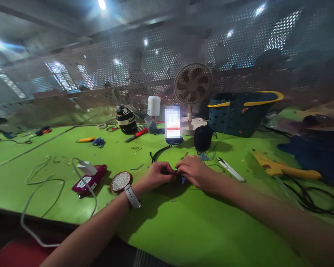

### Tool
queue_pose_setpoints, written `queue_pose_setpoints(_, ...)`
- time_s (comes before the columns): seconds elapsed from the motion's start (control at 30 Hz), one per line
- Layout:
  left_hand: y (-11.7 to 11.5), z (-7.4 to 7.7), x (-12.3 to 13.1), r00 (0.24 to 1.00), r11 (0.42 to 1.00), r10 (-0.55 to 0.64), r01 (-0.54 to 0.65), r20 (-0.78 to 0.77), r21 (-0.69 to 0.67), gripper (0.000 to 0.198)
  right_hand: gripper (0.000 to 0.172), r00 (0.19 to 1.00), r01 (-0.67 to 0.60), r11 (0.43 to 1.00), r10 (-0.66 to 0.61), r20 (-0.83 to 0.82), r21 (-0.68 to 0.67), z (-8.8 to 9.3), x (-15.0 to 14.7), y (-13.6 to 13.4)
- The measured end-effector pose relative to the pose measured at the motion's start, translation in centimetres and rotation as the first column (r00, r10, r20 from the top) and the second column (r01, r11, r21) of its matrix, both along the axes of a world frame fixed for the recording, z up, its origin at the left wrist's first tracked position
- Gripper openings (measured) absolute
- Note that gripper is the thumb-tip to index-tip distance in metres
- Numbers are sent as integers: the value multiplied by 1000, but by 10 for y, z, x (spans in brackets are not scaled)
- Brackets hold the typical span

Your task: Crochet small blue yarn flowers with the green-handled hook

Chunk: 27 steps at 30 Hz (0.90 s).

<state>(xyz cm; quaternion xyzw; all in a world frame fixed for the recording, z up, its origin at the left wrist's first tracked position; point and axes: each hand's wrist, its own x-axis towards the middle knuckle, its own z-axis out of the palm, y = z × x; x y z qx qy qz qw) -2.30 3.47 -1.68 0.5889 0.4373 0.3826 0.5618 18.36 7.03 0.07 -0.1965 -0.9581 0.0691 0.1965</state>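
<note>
My left hand (161,172), with a white watch band (133,197) at the wrist, is closed in a pinch. My right hand (193,171) meets it fingertip to fingertip, its fingers also pressed together. Between and below them shows a small blue piece (183,180), perhaps yarn; the fingers hide most of it. Blue thread (204,157) lies just beyond my right hand, near a dark blue cylindrical bundle (202,138). White thread snips (230,169) lie to the right. A round, red-rimmed dish of pale beads or studs (121,181) sits beside my left wrist.
On the green table (167,222) stand a phone (173,122), a fan (193,83), a basket (236,115) and a black bottle (126,120). A yellow glue gun (284,168) lies right, a purple power strip (90,180) with a white cable left.
</note>
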Motion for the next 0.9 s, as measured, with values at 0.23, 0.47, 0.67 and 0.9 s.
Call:
queue_pose_setpoints(0.23,0,-1,0,999,998,54,-54,2,-25,27,16,999,38,998,-39,-28,-41,-5,3,-7)
queue_pose_setpoints(0.47,2,-3,0,997,995,61,-57,53,-85,31,12,998,27,1000,-27,-50,2,-16,3,-18)
queue_pose_setpoints(0.67,4,-3,-1,998,996,13,-8,63,-85,38,10,995,38,998,-42,-87,-53,-17,2,-20)
queue_pose_setpoints(0.9,3,-1,-1,998,998,-4,7,58,-60,26,12,989,68,986,-86,-117,-155,-15,4,-24)
